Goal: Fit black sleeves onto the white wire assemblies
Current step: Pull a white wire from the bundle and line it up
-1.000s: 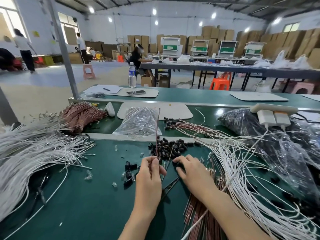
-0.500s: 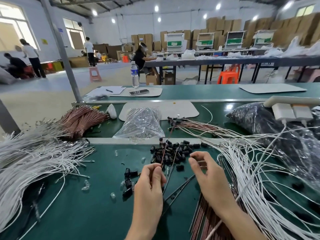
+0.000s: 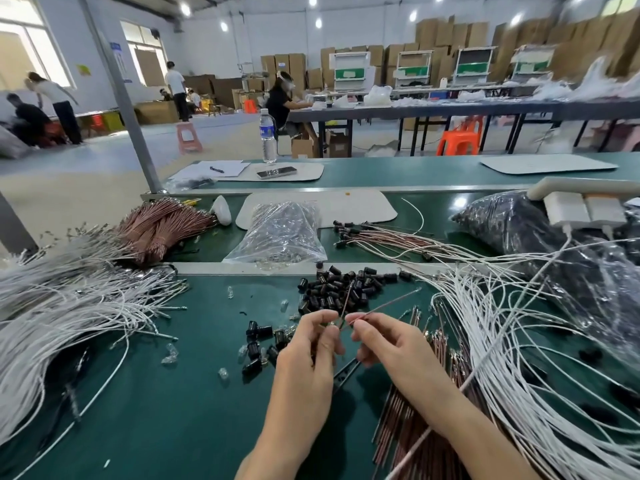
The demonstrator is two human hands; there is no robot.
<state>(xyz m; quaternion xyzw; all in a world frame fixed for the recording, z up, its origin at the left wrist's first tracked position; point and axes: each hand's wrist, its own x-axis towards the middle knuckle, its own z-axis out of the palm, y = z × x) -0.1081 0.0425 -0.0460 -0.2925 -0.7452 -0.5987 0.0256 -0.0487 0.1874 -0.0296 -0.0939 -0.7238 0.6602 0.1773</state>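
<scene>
My left hand and my right hand meet above the green table, fingertips close together. Each pinches a thin brown wire: the left hand's wire stands up over the sleeves, the right hand's wire slants up to the right. A pile of black sleeves lies just beyond my fingers, and a few more sleeves lie left of my left hand. White wire assemblies fan out on the right; another white bundle covers the left.
Brown wires lie under my right forearm, more at the back left. A clear bag of parts, a dark bag and a white power strip sit behind. Small clear pieces dot the table.
My right hand drew back from the sleeve pile to meet my left hand, now pinching a second brown wire. The wire in my left hand tilted right and sits lower.
</scene>
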